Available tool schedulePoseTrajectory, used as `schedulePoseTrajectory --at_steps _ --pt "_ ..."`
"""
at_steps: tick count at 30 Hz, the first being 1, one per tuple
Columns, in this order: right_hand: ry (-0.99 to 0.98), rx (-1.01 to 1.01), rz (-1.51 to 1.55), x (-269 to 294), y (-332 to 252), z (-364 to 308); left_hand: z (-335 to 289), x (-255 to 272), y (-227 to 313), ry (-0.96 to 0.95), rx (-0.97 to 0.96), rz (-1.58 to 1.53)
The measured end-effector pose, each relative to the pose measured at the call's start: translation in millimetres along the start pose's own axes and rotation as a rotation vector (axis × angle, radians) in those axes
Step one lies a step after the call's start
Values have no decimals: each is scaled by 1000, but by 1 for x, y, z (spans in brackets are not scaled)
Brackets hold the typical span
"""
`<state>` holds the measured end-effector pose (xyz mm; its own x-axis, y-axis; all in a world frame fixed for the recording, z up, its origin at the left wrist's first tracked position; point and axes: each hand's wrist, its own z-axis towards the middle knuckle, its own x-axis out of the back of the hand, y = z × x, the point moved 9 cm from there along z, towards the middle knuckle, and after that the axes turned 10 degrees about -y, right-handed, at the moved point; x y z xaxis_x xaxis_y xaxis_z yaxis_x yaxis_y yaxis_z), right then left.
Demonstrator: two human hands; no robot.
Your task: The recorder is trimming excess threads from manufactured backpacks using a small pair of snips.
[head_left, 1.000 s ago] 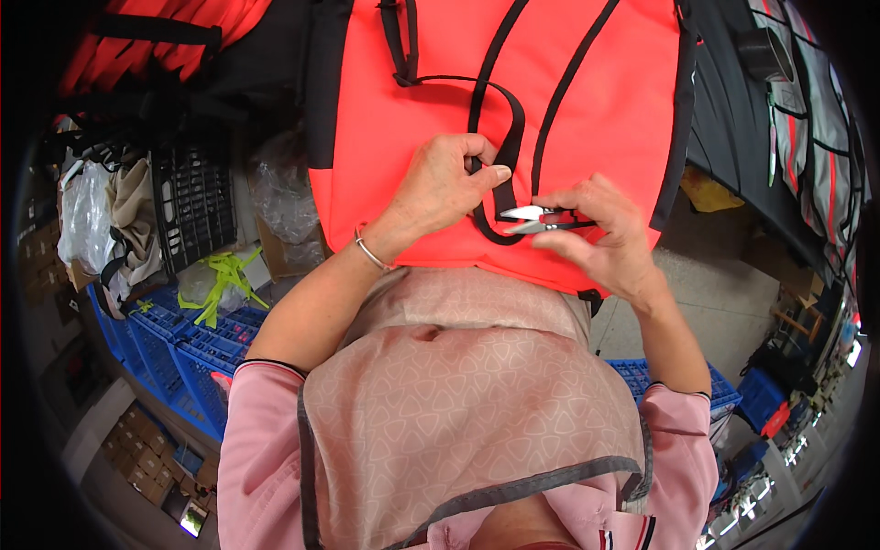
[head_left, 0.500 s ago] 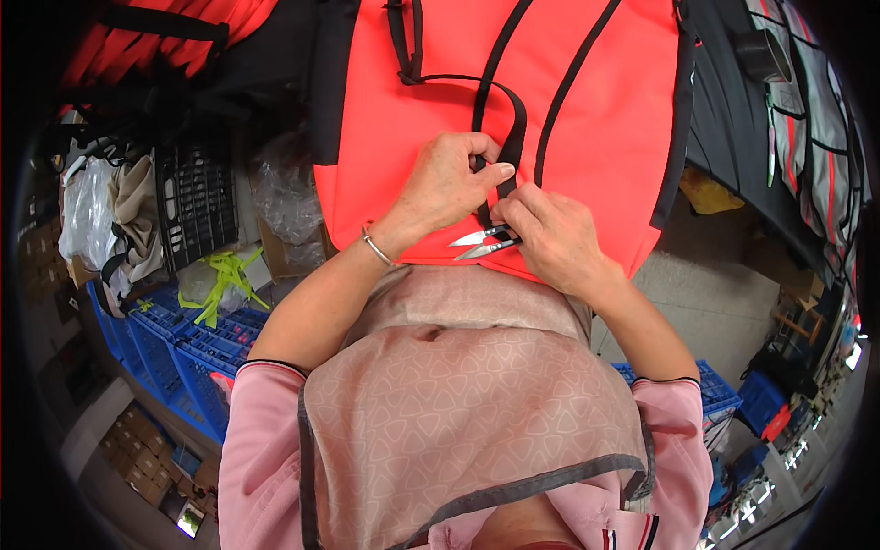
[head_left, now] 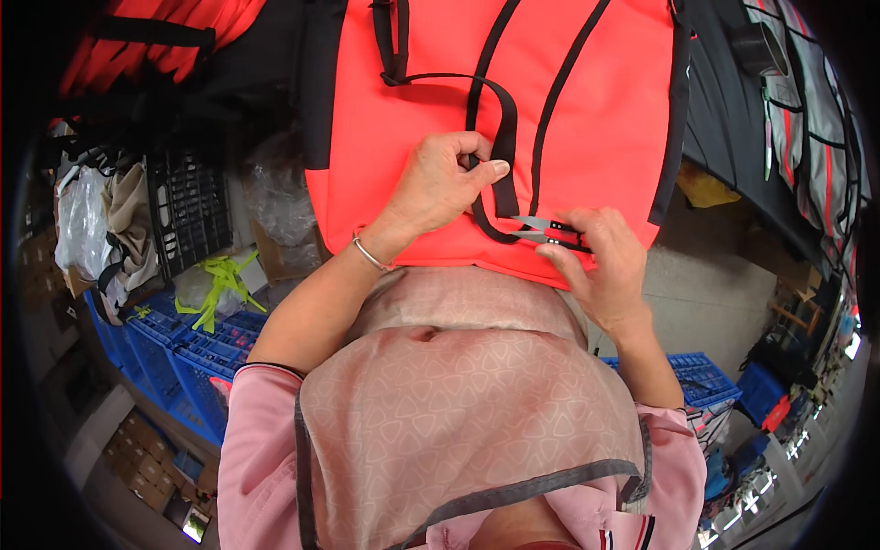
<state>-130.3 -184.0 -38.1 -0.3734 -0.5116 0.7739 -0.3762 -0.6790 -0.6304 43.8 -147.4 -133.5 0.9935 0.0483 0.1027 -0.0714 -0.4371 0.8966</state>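
so there's a bright orange backpack (head_left: 587, 119) lying across the table (head_left: 724, 128), its near edge right against the person's apron (head_left: 467, 403). the left hand (head_left: 440, 188) has its fingers clamped on a black strap (head_left: 502, 156), thumb and forefinger pinching it where it loops down over the orange fabric. the right hand (head_left: 600, 261) is closed around a small pair of thread snips (head_left: 548, 231), blades pointing left and sitting just beside the low curve of that strap, looks like touching or nearly so, hard to call from this angle. my guess on what could go wrong: the blade tips are so close to the webbing and the orange panel that a slightly off squeeze would nick the strap or the fabric instead of a loose thread. the left thumb is also near the blades, so if the strap slips out of the pinch, it could drift into the cut. off to the left there are blue crates (head_left: 174, 353) and a black crate (head_left: 188, 211), well apart from all this.
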Motion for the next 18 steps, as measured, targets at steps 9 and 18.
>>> schedulePoseTrajectory --at_steps 9,18 --pt "106 22 -206 -9 -11 -5 0 -5 -5 -6 -15 -206" --pt "138 -13 -51 -14 -2 -7 0 -5 -7 6 -25 -201"
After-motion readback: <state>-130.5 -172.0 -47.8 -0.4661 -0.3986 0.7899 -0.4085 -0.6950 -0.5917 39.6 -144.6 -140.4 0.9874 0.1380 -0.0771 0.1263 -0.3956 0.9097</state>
